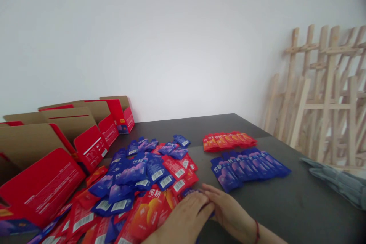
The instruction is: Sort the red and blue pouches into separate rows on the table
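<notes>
My left hand (183, 219) lies flat, fingers together, at the near edge of a loose heap of blue and red sachets (143, 183). My right hand (228, 209) rests beside it with fingers extended, fingertips touching the left hand's. A blue sachet edge (191, 191) peeks out from under both hands. Beyond them lies a fanned row of blue sachets (248, 167), and farther back a fanned row of orange-red sachets (228, 140). A red string circles my right wrist.
Red and brown open cardboard boxes (57, 152) stand in a row at the left on the dark table (286, 206). Wooden frames (323, 95) lean on the wall at right. Grey folded material (340, 183) lies at the table's right edge.
</notes>
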`<state>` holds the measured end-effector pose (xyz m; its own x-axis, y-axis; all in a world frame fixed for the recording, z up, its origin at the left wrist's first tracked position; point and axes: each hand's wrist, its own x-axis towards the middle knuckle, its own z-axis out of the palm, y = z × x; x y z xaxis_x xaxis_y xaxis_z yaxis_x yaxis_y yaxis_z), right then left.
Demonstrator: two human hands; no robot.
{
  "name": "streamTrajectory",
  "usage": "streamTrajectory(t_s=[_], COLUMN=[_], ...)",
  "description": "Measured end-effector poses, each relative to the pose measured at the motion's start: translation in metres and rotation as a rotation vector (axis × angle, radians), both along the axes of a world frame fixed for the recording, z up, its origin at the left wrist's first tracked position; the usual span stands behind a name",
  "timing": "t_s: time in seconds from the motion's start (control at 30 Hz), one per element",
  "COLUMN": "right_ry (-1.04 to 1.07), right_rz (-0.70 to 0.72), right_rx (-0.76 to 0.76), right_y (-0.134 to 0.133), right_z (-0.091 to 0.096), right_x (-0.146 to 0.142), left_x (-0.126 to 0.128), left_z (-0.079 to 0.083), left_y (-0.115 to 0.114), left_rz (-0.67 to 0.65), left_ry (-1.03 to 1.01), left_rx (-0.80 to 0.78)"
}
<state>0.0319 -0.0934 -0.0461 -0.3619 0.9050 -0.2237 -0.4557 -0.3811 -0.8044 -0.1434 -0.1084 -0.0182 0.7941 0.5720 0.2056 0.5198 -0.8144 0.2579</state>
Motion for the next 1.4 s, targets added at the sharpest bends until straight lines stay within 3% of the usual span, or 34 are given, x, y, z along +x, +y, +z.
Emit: streamTrajectory(t_s=[0.07, 0.17, 0.27, 0.37, 0.5, 0.73, 0.9, 1.0, 1.1, 1.17, 1.27, 1.4], right_ry=[0.001, -0.03, -0.072, -0.177, -0.319, -0.766, -1.196, -1.394, -1.445, -1.47, -1.432, -1.135], right_rz=[-0.02, 0.06, 0.116, 0.134, 0.154, -0.053, -0.006, -0.044, 0.026, 0.052, 0.084, 0.155], right_rx=[-0.042, -0.051, 0.001, 0.122, 0.349, 0.719, 1.007, 1.219, 1.392, 1.392, 1.278, 1.095], right_y=[0.001, 0.0, -0.002, -0.002, -0.004, -0.007, -0.021, -0.028, -0.03, -0.028, -0.022, -0.016], right_z=[0.0, -0.002, -0.008, -0.012, -0.001, 0.009, 0.007, 0.005, 0.0, -0.005, -0.009, 0.002], right_x=[0.001, 0.005, 0.012, 0.024, 0.038, 0.023, 0.021, 0.019, 0.01, 0.002, -0.001, 0.012], left_x=[0.0, -0.005, -0.012, -0.016, -0.012, 0.008, 0.003, 0.003, 0.005, 0.004, -0.003, -0.014], left_z=[0.002, 0.009, 0.012, 0.004, -0.008, -0.006, -0.002, 0.003, 0.005, 0.004, 0.005, 0.011], left_y=[-0.001, -0.001, 0.001, 0.006, 0.016, 0.027, 0.021, 0.016, 0.016, 0.018, 0.02, 0.017], left_rz=[-0.031, -0.04, 0.088, 0.224, 0.348, 0.306, 0.464, 0.459, 0.407, 0.374, 0.395, 0.42], left_ry=[-0.106, -0.289, -0.469, -0.63, -0.765, -0.792, -0.707, -0.679, -0.701, -0.727, -0.73, -0.617], left_rx=[-0.13, -0.361, -0.518, -0.626, -0.748, -1.183, -1.143, -1.143, -1.129, -1.133, -1.122, -0.698])
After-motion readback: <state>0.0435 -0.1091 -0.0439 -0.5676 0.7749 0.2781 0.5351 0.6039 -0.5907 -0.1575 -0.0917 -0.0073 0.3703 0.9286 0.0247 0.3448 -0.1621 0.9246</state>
